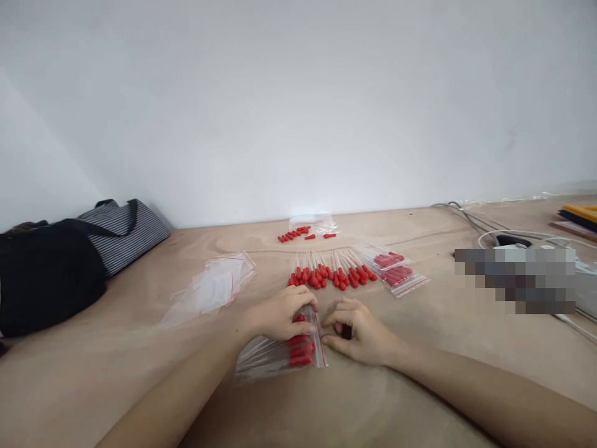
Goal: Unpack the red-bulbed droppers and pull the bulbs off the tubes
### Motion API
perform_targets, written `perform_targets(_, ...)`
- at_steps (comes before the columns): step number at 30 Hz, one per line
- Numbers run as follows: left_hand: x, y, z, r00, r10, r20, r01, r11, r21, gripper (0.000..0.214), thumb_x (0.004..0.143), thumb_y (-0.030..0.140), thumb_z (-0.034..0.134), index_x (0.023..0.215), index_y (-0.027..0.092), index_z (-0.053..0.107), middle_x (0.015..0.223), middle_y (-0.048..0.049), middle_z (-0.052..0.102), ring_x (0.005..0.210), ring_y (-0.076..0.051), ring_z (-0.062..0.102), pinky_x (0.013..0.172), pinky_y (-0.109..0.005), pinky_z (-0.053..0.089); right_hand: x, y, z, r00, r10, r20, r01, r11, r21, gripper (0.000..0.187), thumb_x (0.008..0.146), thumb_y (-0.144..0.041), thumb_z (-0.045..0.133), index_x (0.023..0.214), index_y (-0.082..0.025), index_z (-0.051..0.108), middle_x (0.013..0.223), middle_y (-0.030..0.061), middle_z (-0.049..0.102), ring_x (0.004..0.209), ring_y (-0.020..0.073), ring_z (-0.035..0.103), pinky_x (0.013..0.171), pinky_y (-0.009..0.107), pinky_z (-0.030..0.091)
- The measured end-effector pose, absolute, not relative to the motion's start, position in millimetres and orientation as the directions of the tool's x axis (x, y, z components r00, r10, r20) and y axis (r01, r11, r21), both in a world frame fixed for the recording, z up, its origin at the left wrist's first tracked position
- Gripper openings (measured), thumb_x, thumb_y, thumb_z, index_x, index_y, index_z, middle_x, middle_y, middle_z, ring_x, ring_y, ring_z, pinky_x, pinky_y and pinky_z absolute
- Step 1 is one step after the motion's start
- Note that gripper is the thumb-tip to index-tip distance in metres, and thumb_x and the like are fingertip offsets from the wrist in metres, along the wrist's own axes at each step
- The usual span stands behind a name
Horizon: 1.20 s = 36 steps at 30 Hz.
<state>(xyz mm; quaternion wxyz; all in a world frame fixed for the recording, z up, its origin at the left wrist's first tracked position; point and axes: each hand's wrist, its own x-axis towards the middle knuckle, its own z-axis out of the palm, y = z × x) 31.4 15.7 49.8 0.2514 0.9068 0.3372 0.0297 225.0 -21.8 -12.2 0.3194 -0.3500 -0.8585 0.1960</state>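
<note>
Visibly, the left hand (282, 314) rests upon a zip bag (275, 364) containing red-bulbed droppers (302, 356); whether its fingers grip the plastic cannot be determined. The right hand (362, 333), thumb and curled fingers apart, sits just beside that bag. Loose droppers (319, 274) lie beyond both hands on the bench (298, 417).

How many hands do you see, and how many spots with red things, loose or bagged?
Hands: 2 (left hand, right hand)
Loose red spots: 2 (far group, middle group)
Bagged red spots: 2 (under left hand, at right)
Total: 6
</note>
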Motion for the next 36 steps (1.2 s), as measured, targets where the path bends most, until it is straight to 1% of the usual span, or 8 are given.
perform_targets(5, 22.5, 24.0, 37.2, 0.665, 0.677, -0.315, 0.626, -0.275, 0.729, 0.044, 0.062, 0.029, 0.070, 0.099, 0.017, 0.049, 0.071, 0.0038, 0.049, 0.064, -0.012, 0.048, 0.055, -0.021, 0.038, 227.0, -19.8, -11.7, -0.562, 0.733, 0.383, 0.460, 0.662, -0.591, 0.007, 0.072, -0.023, 0.059, 0.078, -0.020, 0.061, 0.063, -0.0016, 0.054, 0.065, 0.0119, 0.049, 0.066, 0.026, 0.037)
perform_targets(10, 23.4, 23.3, 30.5, 0.668, 0.675, -0.312, 0.485, -0.077, 0.871, 0.038, 0.065, 0.031, 0.068, 0.094, 0.014, 0.052, 0.073, 0.0028, 0.055, 0.063, -0.010, 0.051, 0.059, -0.022, 0.039, 229.7, -22.4, -12.5, -0.560, 0.689, 0.459, 0.438, 0.717, -0.542, 0.011, 0.074, -0.022, 0.058, 0.085, -0.022, 0.061, 0.066, -0.0011, 0.056, 0.069, 0.0122, 0.049, 0.067, 0.027, 0.035)
perform_targets(13, 26.6, 21.0, 26.9, 0.688, 0.686, -0.236, 0.412, -0.102, 0.905, 0.033, 0.067, 0.030, 0.067, 0.092, 0.013, 0.053, 0.070, 0.0033, 0.055, 0.062, -0.009, 0.050, 0.057, -0.020, 0.039, 229.0, -24.3, -12.8, -0.569, 0.575, 0.588, 0.456, 0.816, -0.356, 0.011, 0.077, -0.020, 0.054, 0.086, -0.022, 0.060, 0.065, -0.0013, 0.055, 0.067, 0.0119, 0.045, 0.063, 0.027, 0.030)
perform_targets(17, 30.5, 19.0, 22.0, 0.715, 0.690, -0.117, 0.346, -0.203, 0.916, 0.025, 0.073, 0.027, 0.062, 0.092, 0.012, 0.054, 0.069, 0.0025, 0.056, 0.062, -0.008, 0.050, 0.056, -0.019, 0.039, 228.7, -24.8, -13.9, -0.626, 0.289, 0.724, 0.406, 0.914, -0.013, 0.012, 0.080, -0.018, 0.048, 0.079, -0.021, 0.059, 0.064, -0.0015, 0.054, 0.064, 0.0114, 0.040, 0.060, 0.029, 0.024)
perform_targets(20, 31.3, 17.8, 26.7, 0.744, 0.667, -0.041, 0.400, -0.396, 0.826, 0.017, 0.076, 0.022, 0.059, 0.091, 0.014, 0.057, 0.074, 0.0006, 0.058, 0.065, -0.010, 0.052, 0.060, -0.021, 0.042, 230.5, -24.6, -13.2, -0.676, 0.151, 0.722, 0.375, 0.913, 0.160, 0.017, 0.082, -0.014, 0.047, 0.070, -0.020, 0.058, 0.063, -0.0022, 0.053, 0.062, 0.0103, 0.038, 0.062, 0.030, 0.024)
perform_targets(25, 32.8, 16.6, 40.5, 0.864, 0.463, 0.196, 0.366, -0.846, 0.388, 0.005, 0.078, 0.019, 0.059, 0.075, 0.017, 0.063, 0.080, -0.0031, 0.060, 0.078, -0.014, 0.051, 0.076, -0.027, 0.040, 233.0, -27.4, -9.1, -0.724, 0.097, 0.683, 0.362, 0.896, 0.257, 0.022, 0.084, -0.013, 0.045, 0.066, -0.018, 0.057, 0.063, -0.0023, 0.056, 0.062, 0.0098, 0.037, 0.062, 0.030, 0.025)
perform_targets(29, 37.6, 15.7, 36.4, 0.923, 0.318, 0.218, 0.281, -0.941, 0.186, 0.008, 0.079, 0.019, 0.057, 0.071, 0.016, 0.059, 0.075, -0.0024, 0.060, 0.078, -0.015, 0.050, 0.076, -0.027, 0.038, 232.7, -29.7, -9.5, -0.725, 0.082, 0.683, 0.363, 0.889, 0.278, 0.022, 0.084, -0.011, 0.045, 0.067, -0.018, 0.057, 0.066, -0.0034, 0.058, 0.063, 0.0093, 0.038, 0.064, 0.030, 0.025)
perform_targets(36, 40.8, 13.7, 18.8, 0.936, 0.259, 0.239, 0.250, -0.966, 0.069, 0.016, 0.078, 0.003, 0.044, 0.076, 0.015, 0.055, 0.080, -0.0046, 0.060, 0.080, -0.016, 0.050, 0.076, -0.028, 0.037, 235.1, -24.2, -12.3, -0.641, 0.182, 0.746, 0.413, 0.901, 0.134, 0.019, 0.084, -0.014, 0.043, 0.076, -0.020, 0.058, 0.063, -0.0029, 0.057, 0.062, 0.0095, 0.040, 0.064, 0.031, 0.025)
